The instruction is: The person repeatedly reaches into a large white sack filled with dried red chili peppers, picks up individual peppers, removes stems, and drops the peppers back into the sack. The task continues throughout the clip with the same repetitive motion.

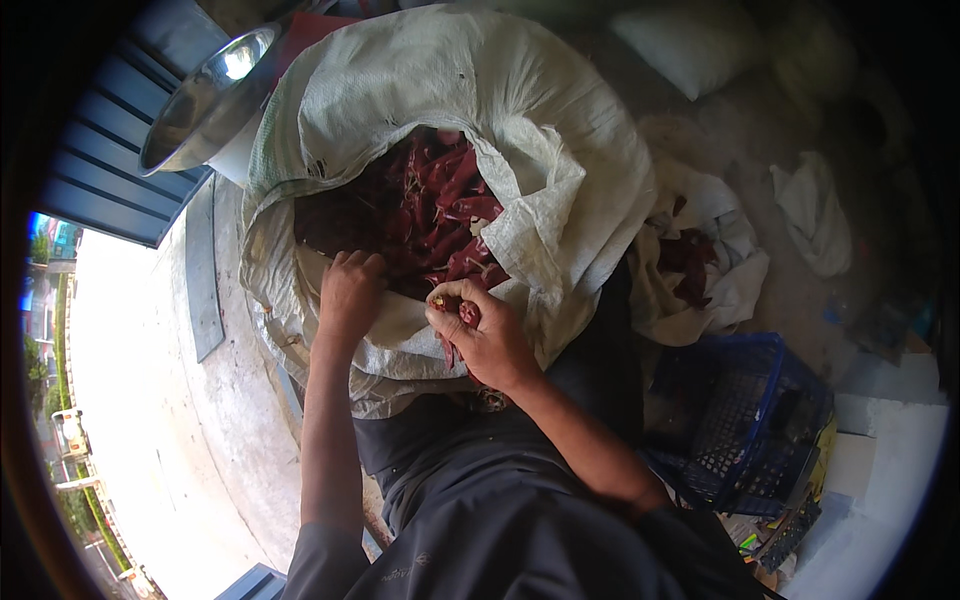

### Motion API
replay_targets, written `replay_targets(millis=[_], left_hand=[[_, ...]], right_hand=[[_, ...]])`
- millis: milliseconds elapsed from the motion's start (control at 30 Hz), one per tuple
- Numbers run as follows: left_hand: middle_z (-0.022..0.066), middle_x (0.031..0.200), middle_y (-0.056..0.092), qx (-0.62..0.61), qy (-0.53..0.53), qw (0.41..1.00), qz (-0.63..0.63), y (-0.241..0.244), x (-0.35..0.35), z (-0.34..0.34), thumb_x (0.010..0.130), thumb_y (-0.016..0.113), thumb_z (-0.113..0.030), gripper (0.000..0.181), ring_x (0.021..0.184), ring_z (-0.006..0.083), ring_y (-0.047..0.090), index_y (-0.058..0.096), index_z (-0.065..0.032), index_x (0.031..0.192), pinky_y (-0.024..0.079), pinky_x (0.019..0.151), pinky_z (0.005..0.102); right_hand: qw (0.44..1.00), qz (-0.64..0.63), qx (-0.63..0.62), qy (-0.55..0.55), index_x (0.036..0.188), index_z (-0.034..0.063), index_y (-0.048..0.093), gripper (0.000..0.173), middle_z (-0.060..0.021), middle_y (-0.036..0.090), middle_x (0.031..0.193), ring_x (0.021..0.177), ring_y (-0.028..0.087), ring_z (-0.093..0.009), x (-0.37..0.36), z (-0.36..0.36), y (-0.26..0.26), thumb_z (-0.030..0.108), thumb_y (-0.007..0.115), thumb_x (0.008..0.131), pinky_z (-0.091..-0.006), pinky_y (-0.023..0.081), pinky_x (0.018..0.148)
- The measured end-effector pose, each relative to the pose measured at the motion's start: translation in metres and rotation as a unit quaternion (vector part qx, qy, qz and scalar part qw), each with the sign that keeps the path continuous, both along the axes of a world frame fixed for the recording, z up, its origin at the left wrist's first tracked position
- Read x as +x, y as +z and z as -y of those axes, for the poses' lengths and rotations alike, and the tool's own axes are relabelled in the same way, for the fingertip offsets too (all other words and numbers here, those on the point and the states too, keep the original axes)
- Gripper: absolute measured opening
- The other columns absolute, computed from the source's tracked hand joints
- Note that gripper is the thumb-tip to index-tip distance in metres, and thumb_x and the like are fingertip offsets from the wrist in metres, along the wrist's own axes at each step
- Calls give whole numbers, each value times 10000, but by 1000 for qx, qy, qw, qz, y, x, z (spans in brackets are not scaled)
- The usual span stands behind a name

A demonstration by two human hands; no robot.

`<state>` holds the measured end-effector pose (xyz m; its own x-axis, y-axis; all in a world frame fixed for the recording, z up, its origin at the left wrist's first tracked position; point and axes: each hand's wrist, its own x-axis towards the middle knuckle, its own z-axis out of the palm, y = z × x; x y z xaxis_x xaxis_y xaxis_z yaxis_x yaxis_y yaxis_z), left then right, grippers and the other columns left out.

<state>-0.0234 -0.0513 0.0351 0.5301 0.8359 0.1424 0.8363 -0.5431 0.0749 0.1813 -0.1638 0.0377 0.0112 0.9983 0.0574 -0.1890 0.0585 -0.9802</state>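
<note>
In front of me stands a large white woven plastic sack [450, 67], its mouth spread wide around a heap of dried red chili peppers [442, 195]. My right hand [487, 330] is closed around several dried chilies [450, 349], which stick out below the fist and between thumb and forefinger. It is just over the near rim of the sack. My left hand [351, 289] reaches over that same rim; its fingertips are hidden inside the mouth, so whether they grip a chili or the sack's edge cannot be seen.
A smaller white sack [739, 292] with dark red chilies sits to the right. Below it is a blue plastic basket [750, 420]. A shiny metal bowl [214, 97] stands at upper left, near a blue slatted panel [112, 172]. Another pale sack [810, 214] lies farther right.
</note>
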Motion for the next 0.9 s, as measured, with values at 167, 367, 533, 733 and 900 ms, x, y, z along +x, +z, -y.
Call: replay_targets(millis=[167,367,533,733,900], left_hand=[[86,863,652,51,19,995,86,10,10,22,815,695,-69,133,906,322,612,629,-75,930,456,796,447],[92,820,632,59,-3,976,208,63,28,70,806,699,-11,149,834,322,599,626,-56,927,459,747,433],[81,826,646,-92,59,905,411,71,33,101,841,705,23,129,832,236,645,624,-20,932,502,735,338],[78,885,695,-248,95,755,599,46,29,118,892,710,-3,40,836,166,671,690,9,924,527,745,299],[114,817,697,-50,114,896,427,49,36,121,830,743,-13,89,732,256,693,695,-42,898,533,658,335]], right_hand=[[996,81,-22,-8,1053,22,634,128,-17,635,859,723,581,-69,6,3,12,90,693,962,-235,488,648],[880,344,303,-126,1036,40,611,195,-158,679,1148,1110,644,-341,9,-3,37,29,662,848,-465,485,964],[867,354,344,-66,1051,58,562,275,-131,694,1093,1046,681,-327,7,-2,41,37,728,832,-472,519,936],[986,148,79,21,1046,6,548,252,-156,697,912,818,715,-315,1,16,41,159,720,943,-377,550,710],[972,171,159,7,1184,-6,558,439,-189,694,935,855,716,-333,-4,17,31,206,788,876,-415,546,748]])
